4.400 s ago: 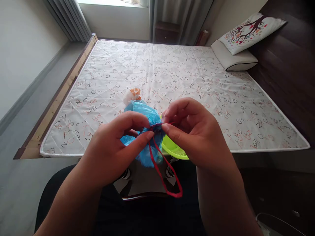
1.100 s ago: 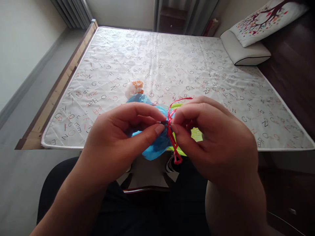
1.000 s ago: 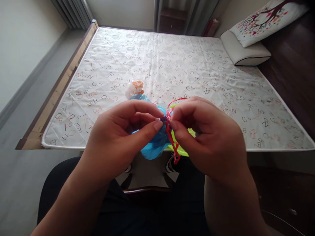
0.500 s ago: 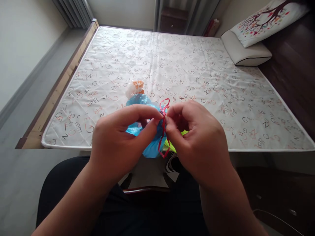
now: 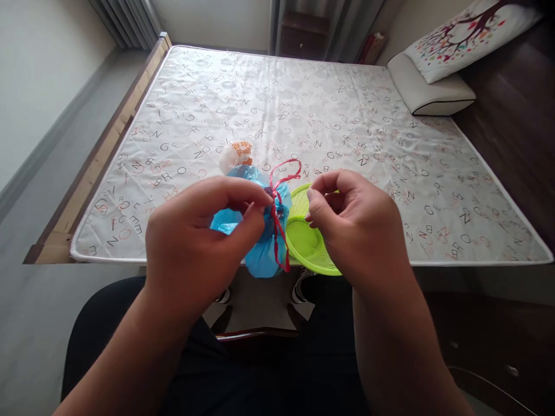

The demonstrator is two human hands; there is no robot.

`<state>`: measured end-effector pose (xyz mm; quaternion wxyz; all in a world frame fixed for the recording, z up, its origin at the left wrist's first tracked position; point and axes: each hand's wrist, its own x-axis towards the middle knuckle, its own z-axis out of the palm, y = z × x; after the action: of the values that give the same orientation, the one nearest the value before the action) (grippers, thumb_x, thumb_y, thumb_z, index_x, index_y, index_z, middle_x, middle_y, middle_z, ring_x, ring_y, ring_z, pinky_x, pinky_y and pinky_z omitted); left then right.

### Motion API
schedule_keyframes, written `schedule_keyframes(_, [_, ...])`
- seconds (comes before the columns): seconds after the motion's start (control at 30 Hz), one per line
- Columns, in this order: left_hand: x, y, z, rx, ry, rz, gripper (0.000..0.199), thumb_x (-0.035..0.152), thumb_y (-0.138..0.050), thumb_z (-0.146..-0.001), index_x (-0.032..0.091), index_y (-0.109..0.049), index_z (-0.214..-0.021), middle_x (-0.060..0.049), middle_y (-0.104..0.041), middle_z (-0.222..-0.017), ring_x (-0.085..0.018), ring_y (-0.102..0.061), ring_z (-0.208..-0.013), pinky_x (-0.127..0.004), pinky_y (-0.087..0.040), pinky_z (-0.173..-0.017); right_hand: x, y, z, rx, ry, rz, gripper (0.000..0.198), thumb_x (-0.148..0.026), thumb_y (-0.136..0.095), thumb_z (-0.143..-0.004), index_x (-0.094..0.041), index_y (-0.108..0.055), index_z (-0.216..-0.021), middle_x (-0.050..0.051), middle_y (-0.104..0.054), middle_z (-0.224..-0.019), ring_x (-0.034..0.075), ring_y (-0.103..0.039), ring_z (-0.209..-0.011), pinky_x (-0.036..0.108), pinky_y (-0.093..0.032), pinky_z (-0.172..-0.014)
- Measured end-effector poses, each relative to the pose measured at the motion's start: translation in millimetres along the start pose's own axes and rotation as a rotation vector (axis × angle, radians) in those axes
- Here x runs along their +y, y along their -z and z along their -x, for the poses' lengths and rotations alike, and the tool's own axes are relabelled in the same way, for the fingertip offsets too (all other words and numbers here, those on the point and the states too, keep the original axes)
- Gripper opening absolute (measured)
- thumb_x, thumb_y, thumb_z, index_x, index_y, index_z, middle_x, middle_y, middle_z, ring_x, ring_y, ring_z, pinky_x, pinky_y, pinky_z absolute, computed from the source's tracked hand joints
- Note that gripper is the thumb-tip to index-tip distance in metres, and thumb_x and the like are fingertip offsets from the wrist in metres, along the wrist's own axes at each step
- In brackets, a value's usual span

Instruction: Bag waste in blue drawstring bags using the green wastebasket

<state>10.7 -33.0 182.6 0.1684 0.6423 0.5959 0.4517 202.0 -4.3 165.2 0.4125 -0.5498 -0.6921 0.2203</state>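
Observation:
My left hand (image 5: 203, 225) pinches a gathered blue plastic bag (image 5: 264, 257) at its neck between thumb and forefinger. A thin red ribbon (image 5: 277, 231) is tied around the neck; one part loops up above the knot and another hangs down in front. A small dark purple piece shows at the fingertips. To the right, my right hand (image 5: 355, 216) is apart from the ribbon, fingers curled and thumb close to the forefinger, with nothing visible in it. Its fingers partly cover a lime-green mesh basket (image 5: 306, 237) beside the bag.
Behind the blue bag lies a clear plastic bag with an orange print (image 5: 238, 155). Everything rests on a letter-patterned mattress (image 5: 303, 104). A white cushion (image 5: 437, 92) and a tree-print pillow (image 5: 472, 40) are at the far right. A wooden bed rail (image 5: 99, 138) runs along the left.
My right hand has let go of the ribbon and moved right, so the green basket shows more. My left hand has shifted slightly left with the bag, and the ribbon's upper loop spreads wider.

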Motion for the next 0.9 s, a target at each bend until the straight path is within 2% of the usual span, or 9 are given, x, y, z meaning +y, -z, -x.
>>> schedule_keyframes(0.1, [-2,2,-2,0.001,0.046,0.019,0.005,0.033,-0.078,-0.092,0.034,-0.083,-0.092,0.004,-0.081,-0.088,-0.021,-0.08,-0.089,-0.033,-0.071,-0.075,-5,4,2,-0.048,0.028,-0.087,0.008,-0.027,-0.067,-0.1,-0.022,-0.072,-0.097,0.003,-0.071,-0.087,0.016,-0.065,-0.073,0.031,-0.054,-0.063])
schedule_keyframes(0.33, [1,2,-2,-0.067,0.047,0.067,0.004,0.035,-0.079,-0.094,0.034,-0.083,-0.092,0.004,-0.083,-0.094,-0.021,-0.08,-0.094,-0.033,-0.072,-0.083,-22,5,8,-0.058,0.123,-0.082,0.007,-0.025,-0.069,-0.101,-0.025,-0.076,-0.099,0.004,-0.077,-0.098,0.018,-0.069,-0.078,0.034,-0.059,-0.067])
schedule_keyframes(0.5, [0,2,-1,-0.078,0.014,0.046,0.007,0.028,-0.078,-0.094,0.033,-0.083,-0.093,0.004,-0.083,-0.094,-0.02,-0.079,-0.089,-0.033,-0.07,-0.083,-22,5,8,-0.004,0.195,-0.02,0.01,-0.021,-0.069,-0.101,-0.026,-0.078,-0.099,0.004,-0.078,-0.099,0.019,-0.072,-0.081,0.036,-0.063,-0.074])
schedule_keyframes(0.67, [-2,2,-1,-0.06,-0.031,0.039,0.013,0.021,-0.075,-0.095,0.032,-0.082,-0.094,0.005,-0.082,-0.094,-0.018,-0.079,-0.087,-0.032,-0.068,-0.081,-22,2,10,0.122,0.27,0.037,0.011,-0.016,-0.07,-0.098,-0.025,-0.076,-0.094,0.002,-0.078,-0.094,0.018,-0.073,-0.08,0.034,-0.065,-0.076])
schedule_keyframes(0.9, [-1,1,0,-0.045,-0.057,0.036,0.017,0.016,-0.074,-0.094,0.031,-0.081,-0.094,0.007,-0.081,-0.092,-0.016,-0.078,-0.085,-0.031,-0.067,-0.078,-22,3,9,0.046,0.26,0.048,0.01,-0.02,-0.071,-0.1,-0.026,-0.079,-0.098,0.002,-0.08,-0.094,0.018,-0.073,-0.076,0.035,-0.063,-0.074])
